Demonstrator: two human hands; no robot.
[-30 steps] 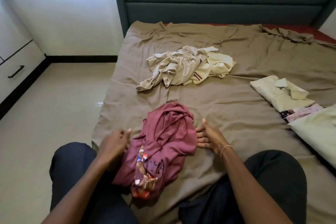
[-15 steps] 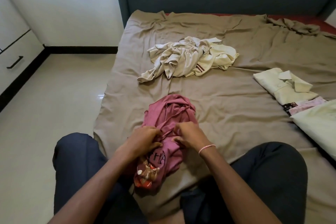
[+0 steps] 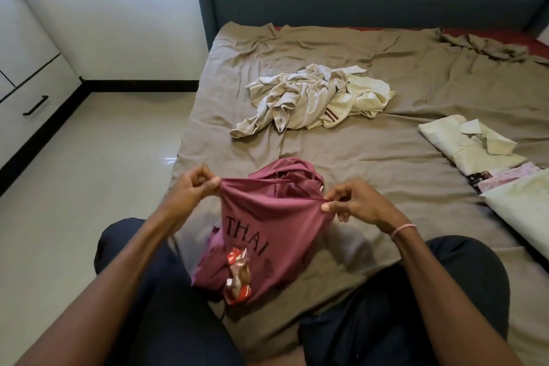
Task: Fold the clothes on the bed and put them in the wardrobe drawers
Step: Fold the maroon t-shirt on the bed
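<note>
Through the head camera I am looking down at the bed [image 3: 371, 157], covered in a wrinkled brown sheet, with dark trouser legs showing at the near edge. Both hands are clamping on the maroon T-shirt [image 3: 267, 226]. The left hand [image 3: 193, 187] is pinching its upper edge on the left, and the right hand [image 3: 356, 205], a thin pink bracelet [image 3: 404, 228] on its wrist, is pinching the same edge on the right. The hands are sitting apart with the cloth stretching taut between them. The front panel is hanging towards me, showing dark letters reading THAI and a red and white print lower down. The rest of the shirt is lying bunched on the sheet just beyond the hands.

Farther off, near the middle of the bed, a crumpled cream pile of clothes [image 3: 312, 101] is lying unfolded. On the right a folded pale collared shirt [image 3: 469, 142] is resting on the sheet. A folded pink patterned piece [image 3: 505, 178] is lying just nearer than it, beside a pale green garment [image 3: 528, 208] at the frame edge. On the far left, across the shiny floor [image 3: 104, 157], a white wardrobe drawer [image 3: 35, 105] with a black handle is sitting closed.
</note>
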